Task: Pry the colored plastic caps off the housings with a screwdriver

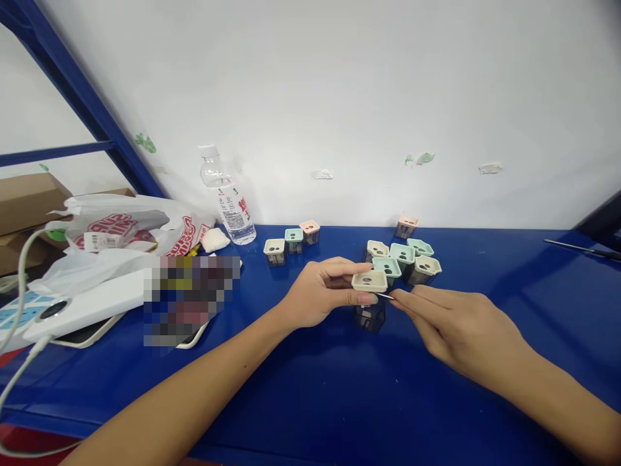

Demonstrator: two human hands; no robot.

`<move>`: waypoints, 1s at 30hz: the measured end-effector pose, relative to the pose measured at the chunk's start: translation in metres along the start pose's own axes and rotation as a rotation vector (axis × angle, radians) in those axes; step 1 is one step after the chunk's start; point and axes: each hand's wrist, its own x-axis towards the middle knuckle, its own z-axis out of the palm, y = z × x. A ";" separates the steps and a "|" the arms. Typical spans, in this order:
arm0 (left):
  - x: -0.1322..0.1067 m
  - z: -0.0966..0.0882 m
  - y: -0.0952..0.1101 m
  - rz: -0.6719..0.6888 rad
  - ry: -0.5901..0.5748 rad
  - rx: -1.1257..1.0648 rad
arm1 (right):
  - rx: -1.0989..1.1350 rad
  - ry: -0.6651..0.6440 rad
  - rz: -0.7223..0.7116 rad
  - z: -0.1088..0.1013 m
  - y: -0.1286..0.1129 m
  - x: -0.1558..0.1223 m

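At the far left we see a crumpled white plastic bag with red lettering (169,226) on the glossy blue table (310,401), then a clear plastic bottle with a white cap (228,200) standing near the pale wall (339,97). Just right of it we find three small box-shaped sharpeners with dark see-through bodies, topped in cream (275,246), mint green (294,235) and pink (309,227). Next comes our left hand (320,294), its thumb and forefinger clamped on the front and back edges of a cream rectangular two-holed sharpener top (369,281), held in front of the clustered sharpeners; a smoky dark body shows beneath the thumb, and we cannot tell whether the two are joined. Behind and to the right stand more mint-green-topped (402,254) and cream-topped sharpeners (425,266). Our right hand (451,323) has its fingers closed in a pinch around a thin silvery metal tool (385,296), whose tip reaches the held top's near side; our two hands stand just apart
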 end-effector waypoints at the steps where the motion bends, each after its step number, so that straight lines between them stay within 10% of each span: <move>1: 0.000 0.001 0.000 -0.018 0.015 -0.010 | -0.071 0.035 -0.039 0.001 0.000 -0.001; 30: 0.000 -0.002 -0.001 -0.109 0.054 -0.006 | -0.234 0.126 0.013 0.004 -0.014 0.010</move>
